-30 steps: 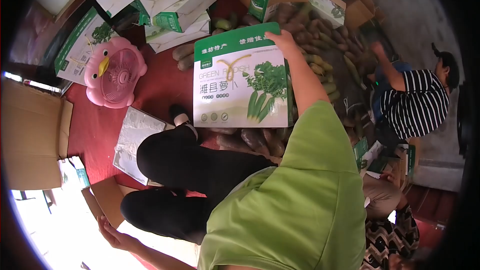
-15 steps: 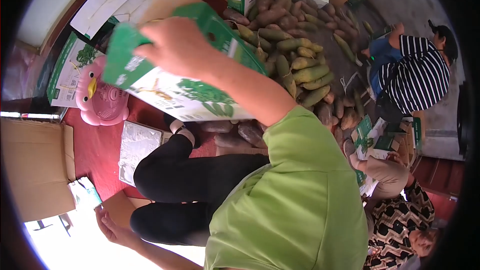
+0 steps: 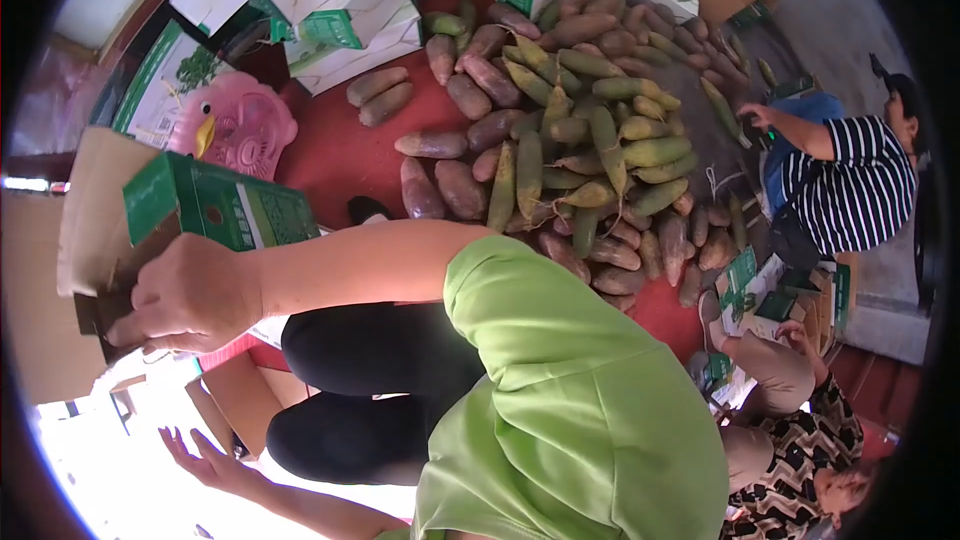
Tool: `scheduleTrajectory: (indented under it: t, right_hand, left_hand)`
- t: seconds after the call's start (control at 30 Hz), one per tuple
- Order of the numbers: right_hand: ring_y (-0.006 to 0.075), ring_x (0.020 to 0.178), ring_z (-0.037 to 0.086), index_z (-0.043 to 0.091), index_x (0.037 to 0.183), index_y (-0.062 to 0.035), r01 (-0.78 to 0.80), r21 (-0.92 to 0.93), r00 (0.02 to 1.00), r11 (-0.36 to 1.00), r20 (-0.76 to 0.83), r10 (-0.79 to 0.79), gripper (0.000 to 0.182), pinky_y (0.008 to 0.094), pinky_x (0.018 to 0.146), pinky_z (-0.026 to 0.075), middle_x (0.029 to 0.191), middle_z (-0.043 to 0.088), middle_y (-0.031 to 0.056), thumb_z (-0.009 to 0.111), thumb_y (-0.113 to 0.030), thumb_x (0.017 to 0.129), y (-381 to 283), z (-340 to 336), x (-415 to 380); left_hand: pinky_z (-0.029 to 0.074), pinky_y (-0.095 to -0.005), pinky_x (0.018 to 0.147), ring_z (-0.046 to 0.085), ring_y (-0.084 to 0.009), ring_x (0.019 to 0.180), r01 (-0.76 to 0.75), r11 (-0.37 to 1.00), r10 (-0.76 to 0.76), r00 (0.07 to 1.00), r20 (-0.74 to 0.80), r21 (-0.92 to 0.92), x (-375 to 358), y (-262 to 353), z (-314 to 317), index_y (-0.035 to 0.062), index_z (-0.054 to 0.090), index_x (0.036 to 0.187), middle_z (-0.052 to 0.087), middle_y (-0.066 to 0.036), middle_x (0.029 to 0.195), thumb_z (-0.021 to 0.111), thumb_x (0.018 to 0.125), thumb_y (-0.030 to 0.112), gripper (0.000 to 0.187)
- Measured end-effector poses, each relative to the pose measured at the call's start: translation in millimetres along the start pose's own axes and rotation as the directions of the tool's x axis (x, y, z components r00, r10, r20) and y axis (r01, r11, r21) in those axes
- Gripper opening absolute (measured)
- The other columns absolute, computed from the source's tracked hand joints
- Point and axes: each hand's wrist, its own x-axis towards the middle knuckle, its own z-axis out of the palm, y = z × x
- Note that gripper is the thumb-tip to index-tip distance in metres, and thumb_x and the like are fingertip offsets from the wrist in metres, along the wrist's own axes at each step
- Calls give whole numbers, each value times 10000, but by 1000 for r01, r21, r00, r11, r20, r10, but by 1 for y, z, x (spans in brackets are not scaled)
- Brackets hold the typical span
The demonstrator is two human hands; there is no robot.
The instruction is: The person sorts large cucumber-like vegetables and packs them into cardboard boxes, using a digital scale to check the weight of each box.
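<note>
My right hand [image 3: 195, 295] is closed on the edge of a green and white cardboard box [image 3: 245, 205], beside its open flaps and brown inside. The grip partly hides that edge. At the lower left my left hand [image 3: 215, 465] is held palm up with its fingers apart, and nothing is in it. Beyond my right forearm, a large pile of long green vegetables [image 3: 530, 175] and reddish-brown ones [image 3: 460, 190] lies on the red floor.
A pink bird-shaped basin [image 3: 245, 125] stands near flattened white cartons [image 3: 350, 0] at the upper left. Open cartons [image 3: 235, 400] lie at the lower left. A person in a striped top [image 3: 845, 185] is at the right; another in a patterned top [image 3: 800, 460] sits lower right.
My right hand and the box have moved left and down, uncovering vegetables that the box hid. My left hand has shifted slightly, fingers still apart. The view has shifted a little.
</note>
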Motion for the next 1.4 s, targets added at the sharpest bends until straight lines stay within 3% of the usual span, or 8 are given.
scheduleTrajectory:
  t: [0.17, 0.33, 0.43, 0.6, 0.83, 0.93, 1.17, 1.4]
  right_hand:
    - [189, 642, 586, 672, 940, -196, -22, 152, 960, 988, 278, -22, 202, 346, 502, 451, 655, 571, -32, 655, -301, 768, 14, 46, -68]
    - [205, 669, 572, 691, 923, -195, -200, 178, 906, 964, 409, 112, 210, 369, 578, 450, 701, 602, -22, 678, -306, 745, 32, 47, -120]
    - [213, 784, 578, 693, 931, -175, -322, 135, 849, 937, 479, 223, 259, 366, 690, 434, 781, 632, -4, 710, -304, 707, 32, 6, -118]
    - [231, 867, 565, 646, 1033, -70, -489, 5, 858, 872, 182, 480, 345, 353, 813, 409, 945, 610, 54, 702, -255, 748, 37, -37, -137]
    - [181, 1108, 484, 396, 1302, 24, -975, 49, 220, 215, 250, 943, 495, 312, 938, 388, 1215, 495, 135, 487, -296, 936, 58, -43, -186]
    - [317, 1119, 526, 513, 1200, 2, -948, 172, 288, 269, 98, 953, 456, 394, 955, 391, 1142, 571, 214, 549, -308, 868, 67, -21, -192]
    - [328, 1079, 544, 486, 1226, 7, -976, 91, 205, 198, 80, 975, 505, 403, 930, 407, 1125, 572, 230, 556, -336, 860, 90, 25, -210]
    - [176, 995, 558, 423, 1260, 28, -986, 116, 144, 124, 193, 971, 487, 303, 856, 447, 1079, 577, 139, 571, -246, 886, 70, -18, -211]
  left_hand:
    - [368, -516, 1019, 391, -318, 1269, -397, 729, 456, 889, 37, 558, 17, -9, 9, 182, 346, 1401, 351, -84, 1424, 712, 773, 353, 747]
    - [424, -364, 930, 535, -282, 1112, -265, 955, 177, 869, 462, 133, 2, -23, 37, 68, 497, 1290, 563, -149, 1182, 617, 787, 24, 519]
    - [450, -355, 873, 574, -242, 1009, -178, 951, -12, 794, 607, 252, 11, -29, 45, 44, 582, 1189, 606, -125, 1031, 607, 751, -37, 446]
    - [457, -344, 795, 587, -277, 890, -381, 915, 187, 693, 696, 133, -6, 17, 76, 89, 675, 1025, 625, -100, 912, 596, 656, -62, 407]
    - [439, -368, 807, 561, -249, 859, -467, 853, 221, 726, 651, 232, -22, 22, 87, 114, 686, 999, 629, -48, 911, 619, 663, -45, 378]
    - [447, -369, 811, 568, -249, 880, -514, 813, 257, 737, 625, 272, -25, 14, 92, 124, 679, 1024, 633, -47, 932, 592, 692, -44, 382]
    - [460, -356, 807, 570, -233, 895, -490, 790, 198, 772, 605, 367, -18, -9, 89, 138, 673, 1053, 635, -33, 953, 575, 701, -56, 413]
    - [463, -343, 762, 569, -219, 858, -468, 785, 174, 795, 581, 406, -17, -1, 91, 131, 677, 1048, 645, -31, 948, 589, 771, -2, 320]
